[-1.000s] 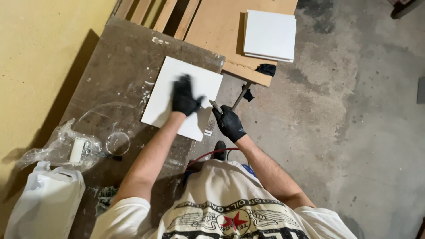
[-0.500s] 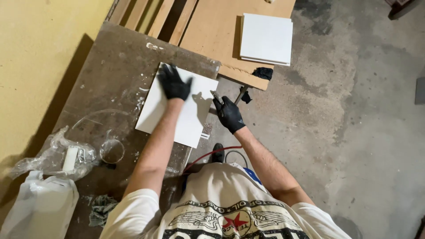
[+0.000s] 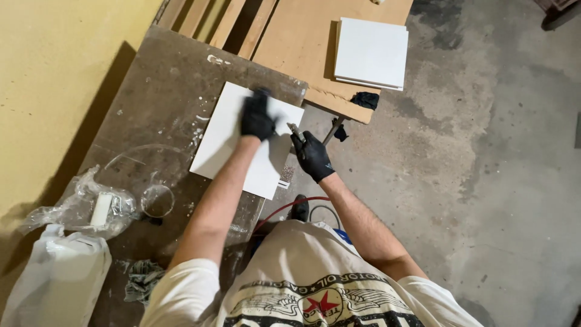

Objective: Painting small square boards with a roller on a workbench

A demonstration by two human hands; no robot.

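At the middle of the dusty worktable (image 3: 151, 97), the gloved left hand (image 3: 257, 115) is pressing flat on the white tile (image 3: 227, 139) to steady it, while the right hand (image 3: 311, 154), at its four o'clock, is gripping a slim tool (image 3: 296, 131) closed-fisted beside the tile's edge.

Left hand (image 3: 257, 115), black-gloved, sliding across the white tile (image 3: 233, 142): a second back lying near the tile's right middle, half a second back pushed up toward its far left corner, now swinging back right along the far edge and blurring with speed. Right hand (image 3: 311, 154), also gloved, holding a small tool (image 3: 296, 131) at the tile's right edge, drifting only slightly, now sitting a little closer to the left hand. White tile shifting a touch on the dusty workbench (image 3: 151, 109), its far corner now passing under the left glove.
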